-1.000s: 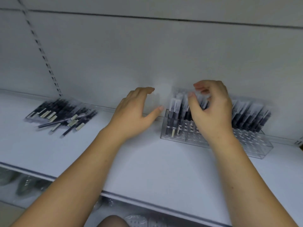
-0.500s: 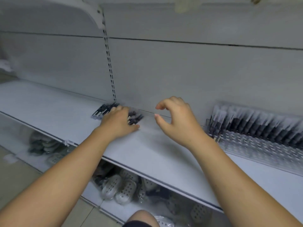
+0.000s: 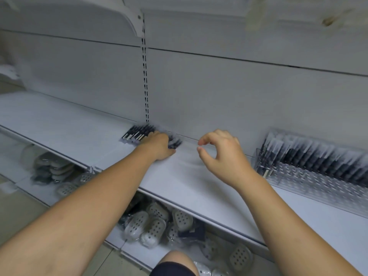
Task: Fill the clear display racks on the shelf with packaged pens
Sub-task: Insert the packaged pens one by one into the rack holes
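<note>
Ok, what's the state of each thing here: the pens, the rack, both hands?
Loose pens: piled flat on the shelf, partly under the left hand.
Rack: back rows filled, front holes empty.
Left hand: rests on the pile; grip hidden.
Right hand: above the shelf, fingers loosely curled, empty.

1. Two bare hands: the left hand (image 3: 159, 145) and the right hand (image 3: 223, 156)
2. One clear display rack (image 3: 310, 177); the packaged pens (image 3: 318, 156) standing in it are too many and too blurred to count
3. One loose pile (image 3: 137, 132) of such pens, number unclear
4. One slotted upright (image 3: 145, 76) and one shelf bracket (image 3: 127, 18)
5. At least six perforated clogs (image 3: 157, 226), with others too blurred to count
</note>
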The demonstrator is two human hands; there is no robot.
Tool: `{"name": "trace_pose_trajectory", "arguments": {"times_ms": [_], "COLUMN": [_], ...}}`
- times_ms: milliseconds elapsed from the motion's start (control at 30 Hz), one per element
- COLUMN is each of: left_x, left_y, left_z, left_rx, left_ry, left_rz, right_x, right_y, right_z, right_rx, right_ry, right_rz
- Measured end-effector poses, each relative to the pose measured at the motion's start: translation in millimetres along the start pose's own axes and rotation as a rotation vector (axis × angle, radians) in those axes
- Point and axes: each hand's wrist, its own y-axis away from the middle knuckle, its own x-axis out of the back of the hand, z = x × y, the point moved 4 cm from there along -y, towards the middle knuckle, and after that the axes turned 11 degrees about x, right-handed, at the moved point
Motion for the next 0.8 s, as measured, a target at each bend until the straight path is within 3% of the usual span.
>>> {"name": "trace_pose_trajectory", "arguments": {"times_ms": [333, 567, 800], "left_x": [-5, -16, -14], "left_y": [-7, -11, -4], "left_z": [19, 17, 8], "left_rx": [-0.036, -0.067, -0.117], "left_ry": [-0.044, -0.102, 0.01], "left_rz": [-0.086, 0.004, 0.147], "right_x": [-2, 1, 6], "right_y": [17, 28, 35], "right_z": [2, 11, 17], "right_rx": [-0.05, -0.084, -0.106], "right_ry": [-0.007, -0.027, -0.097], "right_rz": [-0.057, -0.076, -0.045]}}
